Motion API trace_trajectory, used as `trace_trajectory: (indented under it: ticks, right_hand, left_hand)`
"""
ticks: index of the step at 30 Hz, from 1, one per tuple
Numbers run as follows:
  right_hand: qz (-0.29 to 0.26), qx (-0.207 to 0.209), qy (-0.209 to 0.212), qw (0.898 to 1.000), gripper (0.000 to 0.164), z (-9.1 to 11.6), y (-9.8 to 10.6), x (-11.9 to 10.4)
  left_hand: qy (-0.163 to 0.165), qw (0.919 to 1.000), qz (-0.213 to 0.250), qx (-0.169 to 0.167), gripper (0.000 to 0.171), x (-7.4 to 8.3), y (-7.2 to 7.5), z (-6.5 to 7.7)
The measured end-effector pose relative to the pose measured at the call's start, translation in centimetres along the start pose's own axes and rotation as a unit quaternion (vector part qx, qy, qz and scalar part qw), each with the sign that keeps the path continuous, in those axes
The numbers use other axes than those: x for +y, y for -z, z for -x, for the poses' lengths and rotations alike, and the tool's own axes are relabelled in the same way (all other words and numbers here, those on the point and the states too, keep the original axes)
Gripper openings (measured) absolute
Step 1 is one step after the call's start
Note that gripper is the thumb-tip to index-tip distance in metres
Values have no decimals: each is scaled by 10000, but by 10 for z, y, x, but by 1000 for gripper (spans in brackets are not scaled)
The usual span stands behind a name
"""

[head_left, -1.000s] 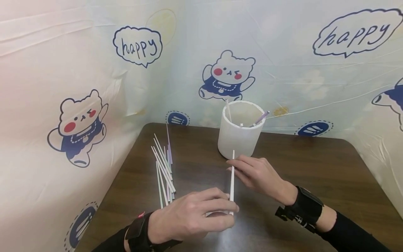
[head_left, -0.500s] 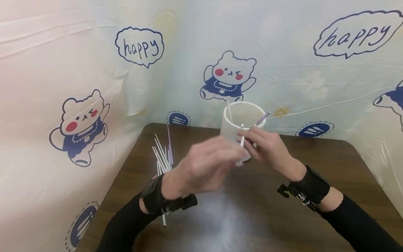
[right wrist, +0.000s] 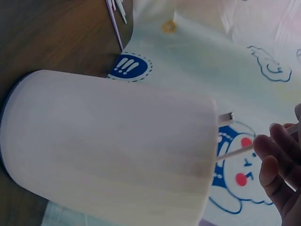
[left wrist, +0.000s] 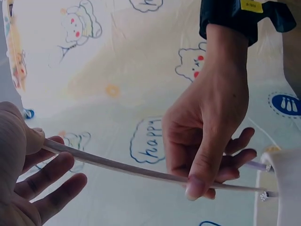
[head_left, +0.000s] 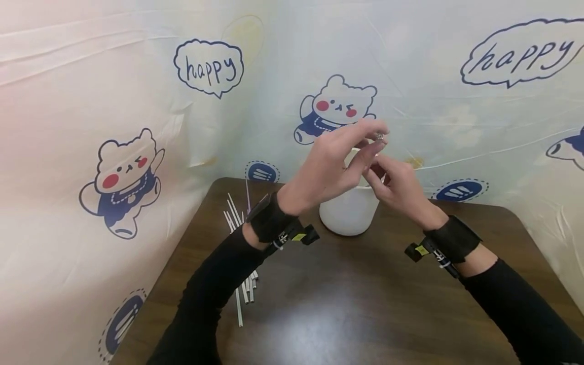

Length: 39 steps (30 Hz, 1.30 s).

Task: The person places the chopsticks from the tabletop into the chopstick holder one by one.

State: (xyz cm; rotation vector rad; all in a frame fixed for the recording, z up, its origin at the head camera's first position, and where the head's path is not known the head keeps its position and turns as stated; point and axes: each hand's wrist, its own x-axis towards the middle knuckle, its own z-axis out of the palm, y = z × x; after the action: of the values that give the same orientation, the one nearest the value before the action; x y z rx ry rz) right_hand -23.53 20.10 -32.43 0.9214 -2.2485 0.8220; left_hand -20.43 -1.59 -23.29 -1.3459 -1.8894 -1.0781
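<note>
In the head view my left hand (head_left: 335,159) is raised above a white cylindrical pot (head_left: 349,213). It pinches the upper end of a thin white stick (left wrist: 117,168), whose tip glints between the fingers. Lower down, my right hand (head_left: 401,190) pinches the same stick near the pot's mouth. The stick bows slightly between the hands in the left wrist view, and its lower end passes behind the rim in the right wrist view. A short end of another stick (right wrist: 226,117) shows over the rim, and a purple stick (left wrist: 256,165) leans there too.
Several pale sticks (head_left: 246,289) lie in a loose bundle on the brown table (head_left: 356,304), partly hidden by my left forearm. A printed cloth (head_left: 424,91) with bears and "happy" bubbles hangs behind and to the left of the table.
Both hands have moved up and away from me, to the pot's mouth. My left hand has lifted the stick's near end, turning it from low over the table to steep above the pot.
</note>
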Motion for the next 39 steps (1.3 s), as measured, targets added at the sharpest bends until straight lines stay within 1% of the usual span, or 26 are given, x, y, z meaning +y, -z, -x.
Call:
trace_trajectory:
  ticks: [3, 6, 9, 11, 14, 17, 20, 22, 25, 27, 33, 36, 39]
  right_hand:
    - [65, -63, -149, 9998, 7, 1, -2, 4]
    - [142, -173, -241, 9995, 6, 3, -4, 8]
    - [213, -249, -275, 9991, 7, 3, -5, 10]
    - [214, -248, -223, 9992, 7, 3, -6, 10]
    - [170, -226, -132, 9995, 7, 2, -7, 11]
    - [124, -281, -143, 9994, 7, 3, -9, 12]
    - [143, -303, -203, 9992, 5, 4, -10, 13]
    - [180, -284, -213, 9992, 6, 5, -12, 14]
    - [258, -291, -211, 9990, 8, 9, -14, 14]
    - [294, -285, -201, 9990, 8, 11, -16, 13]
    - [228, -322, -239, 9989, 10, 15, -20, 13]
    - [206, -360, -268, 9988, 11, 16, -20, 13]
    - [167, -443, -362, 9982, 13, 17, -19, 13]
  left_hand:
    - [263, 9997, -2, -24, 25, -9, -3, -5]
    - [489, 9988, -45, -74, 28, -15, -6, -8]
    - [568, 9982, -120, -172, 31, -21, -10, -8]
    - [569, 9979, -169, -239, 31, -24, -14, -8]
    - [564, 9977, -242, -285, 29, -29, -20, -6]
    - [619, 9973, -246, -304, 26, -35, -25, -2]
    - [677, 9969, -219, -341, 25, -40, -31, 3]
    - [721, 9963, -261, -375, 24, -44, -36, 7]
    - [796, 9948, -433, -469, 20, -48, -43, 16]
    - [891, 9929, -562, -554, 17, -52, -48, 24]
    - [1256, 9860, -759, -787, 11, -62, -63, 47]
    - [1371, 9829, -858, -875, 11, -68, -69, 54]
    - [1439, 9815, -867, -922, 11, -72, -74, 58]
